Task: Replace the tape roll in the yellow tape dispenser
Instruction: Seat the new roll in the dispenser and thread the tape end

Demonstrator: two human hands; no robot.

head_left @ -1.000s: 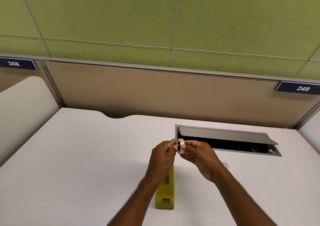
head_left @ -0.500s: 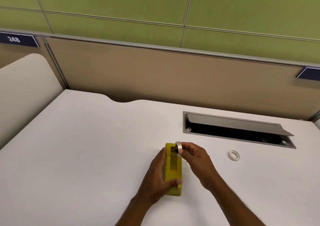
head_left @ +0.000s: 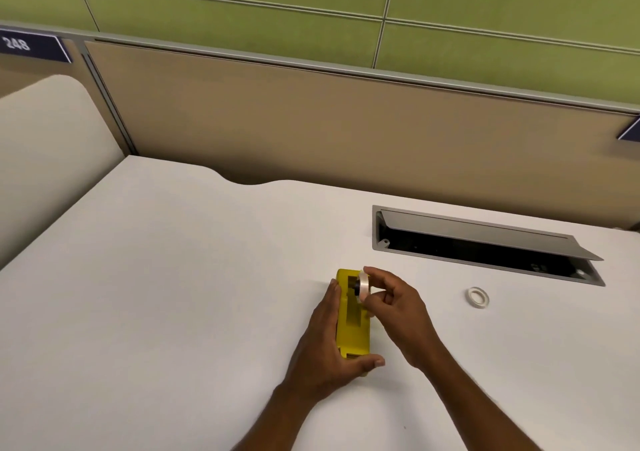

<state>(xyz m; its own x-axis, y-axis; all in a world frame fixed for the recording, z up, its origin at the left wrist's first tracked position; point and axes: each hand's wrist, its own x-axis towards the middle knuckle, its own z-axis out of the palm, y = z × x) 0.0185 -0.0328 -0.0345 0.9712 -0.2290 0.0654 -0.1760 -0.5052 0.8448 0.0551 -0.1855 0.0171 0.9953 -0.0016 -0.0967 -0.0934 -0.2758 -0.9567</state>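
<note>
The left hand [head_left: 325, 343] gripped the yellow tape dispenser [head_left: 353, 315]; the right hand [head_left: 394, 305] pinched the tape roll [head_left: 363, 286] over its far well. Seating the roll seemed the step in hand, so next its core needed lining up with the slots.

A dark blue label [head_left: 33, 47] at the upper left of the frame, on the partition rail, read "248".

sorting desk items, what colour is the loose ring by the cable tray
White, seen in the head view: the loose ring.

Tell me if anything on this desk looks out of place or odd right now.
Nothing is spilled or damaged. A loose tape ring lies flat on the white desk, right of the yellow tape dispenser, and the cable hatch lid is propped open.
</note>
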